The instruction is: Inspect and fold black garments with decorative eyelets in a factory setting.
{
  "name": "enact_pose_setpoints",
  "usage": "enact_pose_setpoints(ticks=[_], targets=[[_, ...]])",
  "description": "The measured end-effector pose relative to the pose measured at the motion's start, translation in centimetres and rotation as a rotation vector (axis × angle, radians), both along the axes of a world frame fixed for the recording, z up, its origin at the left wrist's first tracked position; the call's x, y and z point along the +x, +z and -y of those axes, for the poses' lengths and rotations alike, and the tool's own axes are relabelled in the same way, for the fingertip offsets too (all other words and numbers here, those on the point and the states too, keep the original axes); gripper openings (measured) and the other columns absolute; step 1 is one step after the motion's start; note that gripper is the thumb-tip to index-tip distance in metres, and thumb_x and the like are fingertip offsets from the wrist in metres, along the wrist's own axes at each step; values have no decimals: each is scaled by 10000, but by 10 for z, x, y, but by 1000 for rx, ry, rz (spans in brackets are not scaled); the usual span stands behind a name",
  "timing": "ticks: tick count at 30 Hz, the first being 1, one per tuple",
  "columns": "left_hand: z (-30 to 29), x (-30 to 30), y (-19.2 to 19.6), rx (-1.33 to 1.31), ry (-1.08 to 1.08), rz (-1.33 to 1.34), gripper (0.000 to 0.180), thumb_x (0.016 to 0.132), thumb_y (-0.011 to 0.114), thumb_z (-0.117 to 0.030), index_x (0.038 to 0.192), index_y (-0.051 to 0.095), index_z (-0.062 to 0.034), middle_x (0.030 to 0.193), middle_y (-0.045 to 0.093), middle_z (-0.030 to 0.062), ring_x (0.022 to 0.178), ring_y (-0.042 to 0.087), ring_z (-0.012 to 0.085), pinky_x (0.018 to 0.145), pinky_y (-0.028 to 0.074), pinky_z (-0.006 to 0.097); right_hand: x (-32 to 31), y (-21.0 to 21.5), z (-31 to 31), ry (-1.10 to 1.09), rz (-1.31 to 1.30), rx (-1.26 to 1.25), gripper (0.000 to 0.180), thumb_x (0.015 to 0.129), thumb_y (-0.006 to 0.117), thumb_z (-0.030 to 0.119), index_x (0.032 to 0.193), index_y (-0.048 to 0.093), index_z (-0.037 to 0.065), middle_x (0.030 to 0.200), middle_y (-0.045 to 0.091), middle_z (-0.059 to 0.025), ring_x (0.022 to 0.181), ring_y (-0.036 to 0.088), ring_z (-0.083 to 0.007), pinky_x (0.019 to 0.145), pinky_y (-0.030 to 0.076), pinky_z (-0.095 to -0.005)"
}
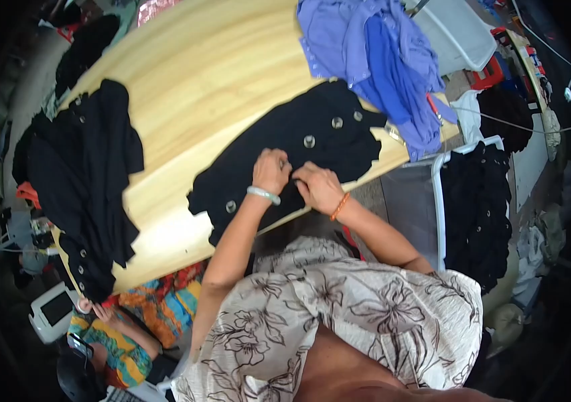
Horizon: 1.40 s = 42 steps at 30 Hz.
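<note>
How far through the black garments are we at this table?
Done: cannot tell which pile is finished. A heap of black garments lies at the table's left end. In hand: left hand and right hand press together on one black buttoned garment. Left: purple shirts are piled at the far end; more dark garments hang to the right.

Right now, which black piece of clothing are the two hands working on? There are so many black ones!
Find the big wooden table. At its near edge, just below the heap of blue-purple clothes, a black garment lies spread flat, with the left hand and right hand pressed on it. Unlike the black pile at the table's left end, it lies alone and shows round silver buttons.
</note>
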<state>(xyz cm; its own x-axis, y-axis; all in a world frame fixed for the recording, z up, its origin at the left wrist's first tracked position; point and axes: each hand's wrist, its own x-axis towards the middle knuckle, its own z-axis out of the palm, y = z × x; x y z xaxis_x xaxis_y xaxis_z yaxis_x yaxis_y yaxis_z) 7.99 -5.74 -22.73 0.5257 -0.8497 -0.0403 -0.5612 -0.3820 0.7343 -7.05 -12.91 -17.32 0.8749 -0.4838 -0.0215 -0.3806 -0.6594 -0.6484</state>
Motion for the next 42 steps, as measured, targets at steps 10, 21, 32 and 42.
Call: enact_pose_setpoints(ticks=[10,21,32,42], targets=[[-9,6,7,-37,28,-579,83,777,711,24,848,669,13,764,679,36,681,611,75,634,501,224,0,-5,3,-29,200,122,179,778,712,155,921,667,57,916,672,-126,829,649,-343,707,523,-409],[-18,4,6,-162,140,-852,95,800,706,38,884,668,18,797,678,39,668,614,83,641,506,214,3,-9,-1,-68,147,115,206,812,655,133,996,615,47,877,609,-140,769,633,-360,667,507,-452],[-24,22,3,24,97,-1124,152,816,707,13,965,681,0,870,686,36,767,619,82,697,495,203,6,-5,-5,11,48,11,407,821,652,202,1172,542,28,958,580,-179,778,625,-402,679,524,-466],[-37,3,29,-120,-125,-275,214,809,650,21,1022,669,35,929,685,132,849,671,227,779,511,298,14,-16,21,129,-1,159,329,815,615,166,1074,609,-36,955,592,-213,896,609,-396,794,507,-451]])
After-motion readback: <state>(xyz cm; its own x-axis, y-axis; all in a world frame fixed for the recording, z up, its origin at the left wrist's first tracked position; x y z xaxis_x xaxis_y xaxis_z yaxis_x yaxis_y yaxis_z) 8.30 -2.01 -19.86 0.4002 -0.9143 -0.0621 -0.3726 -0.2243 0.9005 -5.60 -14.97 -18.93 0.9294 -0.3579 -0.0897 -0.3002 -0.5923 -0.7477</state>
